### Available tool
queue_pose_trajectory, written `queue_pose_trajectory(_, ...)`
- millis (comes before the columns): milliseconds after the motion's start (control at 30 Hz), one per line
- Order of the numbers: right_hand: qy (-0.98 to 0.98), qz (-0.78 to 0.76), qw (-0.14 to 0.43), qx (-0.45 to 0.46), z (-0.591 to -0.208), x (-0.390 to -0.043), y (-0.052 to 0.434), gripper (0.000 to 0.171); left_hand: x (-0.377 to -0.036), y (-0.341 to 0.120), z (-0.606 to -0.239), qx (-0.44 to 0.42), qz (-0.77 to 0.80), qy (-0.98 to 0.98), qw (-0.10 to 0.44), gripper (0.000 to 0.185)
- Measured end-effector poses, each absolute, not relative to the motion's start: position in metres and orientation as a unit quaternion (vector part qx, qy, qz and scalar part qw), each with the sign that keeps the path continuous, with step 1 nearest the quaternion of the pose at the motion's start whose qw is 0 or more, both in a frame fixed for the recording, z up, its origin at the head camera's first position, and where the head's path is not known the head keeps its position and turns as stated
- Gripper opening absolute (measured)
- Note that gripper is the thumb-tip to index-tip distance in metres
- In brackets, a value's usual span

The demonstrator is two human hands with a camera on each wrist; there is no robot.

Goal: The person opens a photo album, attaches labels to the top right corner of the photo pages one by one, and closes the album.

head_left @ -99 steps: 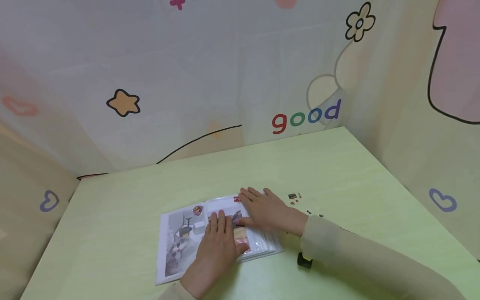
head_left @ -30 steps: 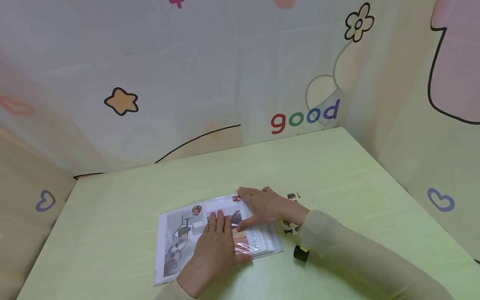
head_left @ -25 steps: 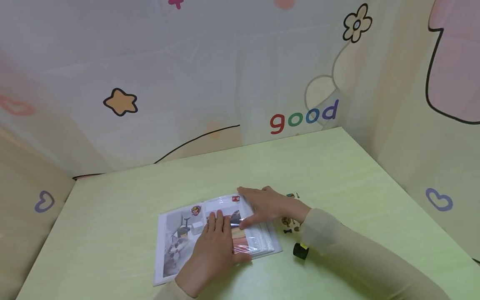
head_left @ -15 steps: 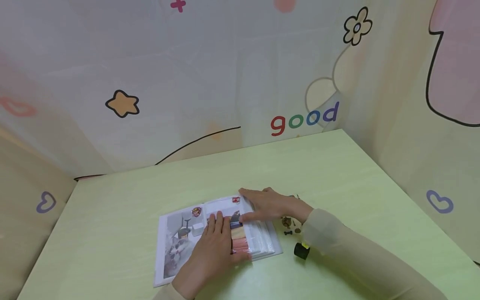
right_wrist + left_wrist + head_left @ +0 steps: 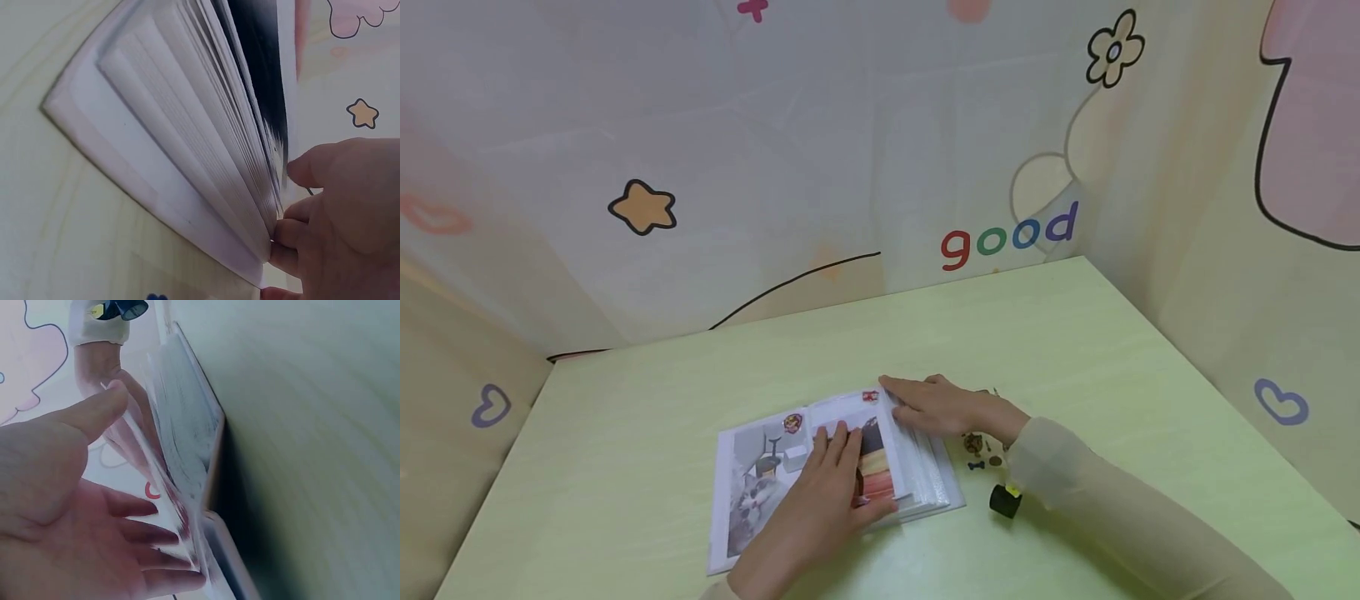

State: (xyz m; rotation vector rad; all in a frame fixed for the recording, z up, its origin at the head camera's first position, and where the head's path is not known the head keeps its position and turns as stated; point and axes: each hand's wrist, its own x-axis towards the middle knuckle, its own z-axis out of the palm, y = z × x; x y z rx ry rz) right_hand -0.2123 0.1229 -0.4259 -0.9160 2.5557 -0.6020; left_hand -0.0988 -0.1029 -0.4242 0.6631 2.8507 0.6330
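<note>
A photo album with clear sleeves lies open on the table. Its left page shows a grey-and-white cat photo; its right page holds a photo with pink and tan stripes, partly covered by a hand. My left hand rests with spread fingers on the right page, its thumb at the page's lower edge, where the sheet stands a little raised in the left wrist view. My right hand lies along the upper right edge, thumb against the lifted sheet and fingers at the edges of the stacked pages.
Small stickers lie right of the album, partly behind the right forearm. One round sticker and one red sticker sit at the pages' top corners. A black camera hangs under the right wrist. Printed cloth walls stand behind the table.
My right thumb has drawn back from the striped photo to the page's right edge. The top sheet's edge has risen, showing more sleeves. My left hand has slid slightly toward me.
</note>
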Motion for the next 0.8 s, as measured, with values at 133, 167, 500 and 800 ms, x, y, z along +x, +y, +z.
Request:
queue_pose_trajectory(133,0.906,-0.202,0.174,-0.328,-0.428,-0.213,0.122,0.068,-0.098,-0.103,-0.422,0.238,0.217,0.945,0.053,0.085)
queue_pose_trajectory(167,0.907,-0.2,0.171,-0.329,-0.428,-0.213,0.121,0.069,-0.097,-0.103,-0.422,0.245,0.217,0.944,0.042,0.081)
queue_pose_trajectory(500,0.914,-0.17,0.157,-0.332,-0.432,-0.208,0.118,0.069,-0.081,-0.099,-0.413,0.279,0.233,0.927,-0.089,0.053)
queue_pose_trajectory(800,0.915,-0.166,0.16,-0.33,-0.43,-0.207,0.116,0.07,-0.069,-0.103,-0.399,0.183,0.285,0.937,-0.088,0.068)
